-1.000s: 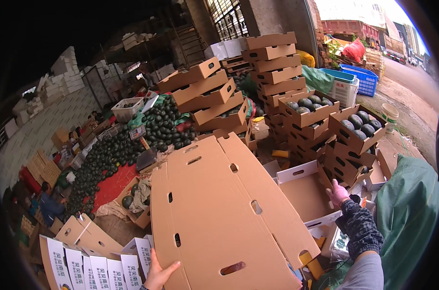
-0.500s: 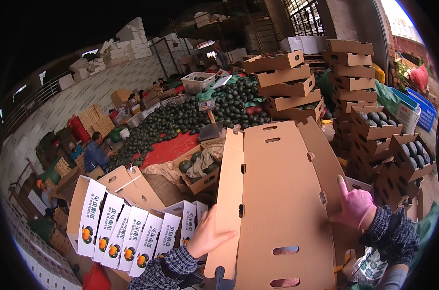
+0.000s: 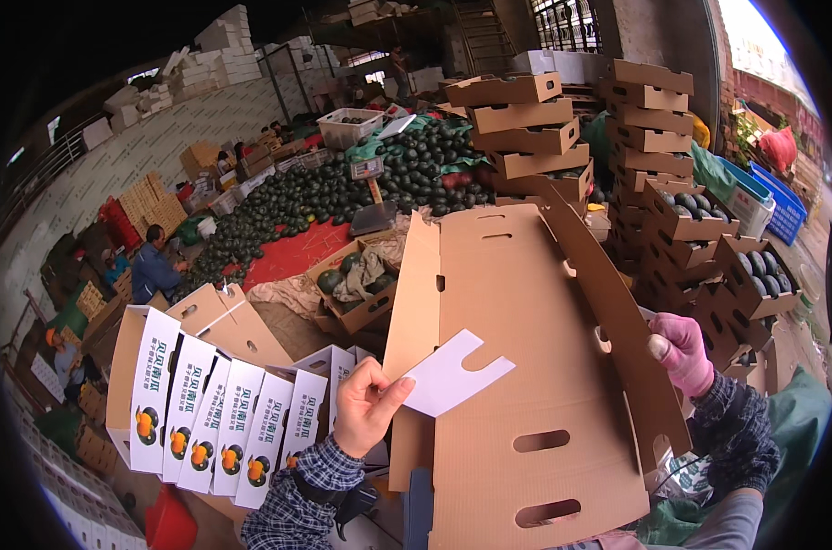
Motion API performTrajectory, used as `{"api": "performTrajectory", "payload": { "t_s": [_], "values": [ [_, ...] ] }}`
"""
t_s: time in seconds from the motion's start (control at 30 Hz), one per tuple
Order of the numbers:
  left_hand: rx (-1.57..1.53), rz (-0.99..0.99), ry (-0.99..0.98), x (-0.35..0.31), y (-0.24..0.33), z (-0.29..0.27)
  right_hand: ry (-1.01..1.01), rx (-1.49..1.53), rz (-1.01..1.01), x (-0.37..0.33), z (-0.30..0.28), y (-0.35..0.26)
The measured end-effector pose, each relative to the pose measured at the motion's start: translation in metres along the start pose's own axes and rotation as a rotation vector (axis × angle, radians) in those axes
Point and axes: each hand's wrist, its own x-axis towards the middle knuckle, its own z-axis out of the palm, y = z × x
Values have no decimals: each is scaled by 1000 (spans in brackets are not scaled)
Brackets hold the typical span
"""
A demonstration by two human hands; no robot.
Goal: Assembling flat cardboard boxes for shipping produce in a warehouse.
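Observation:
In front of me lies a brown cardboard carton [image 3: 526, 367], opened out, with hand holes at both ends. Its right side panel [image 3: 608, 312] stands raised, while the left side panel [image 3: 416, 284] leans outward. My left hand [image 3: 370, 403] is bare and closed, thumb and fingers pinching a white-faced notched flap [image 3: 457, 374] above the carton's left side. My right hand [image 3: 682, 356], in a pink glove, is closed at the outside of the right panel, where a small white edge shows by the fingers. The far part of that grip is hidden behind the panel.
White printed cartons [image 3: 194, 408] stand in a row at my left. Brown cartons [image 3: 652, 137] are stacked at the right, some holding dark green squashes [image 3: 762, 273]. Beyond lie a squash heap [image 3: 416, 170], a scale [image 3: 372, 218] and a seated person [image 3: 156, 266].
My left hand has gone from lying open on the left panel to pinching the white-faced flap. My gloved right hand has closed at the right panel, which has tilted up. The view has shifted slightly.

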Motion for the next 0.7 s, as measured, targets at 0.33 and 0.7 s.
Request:
{"api": "performTrajectory", "payload": {
  "t_s": [0.33, 0.7],
  "values": [
    [205, 388, -537, -92, 32, 30, 624, -520, -96, -24, 37, -55],
    [105, 294, -707, -104, 40, 11, -78, 328, -185, -75, 26, -37]
  ]
}}
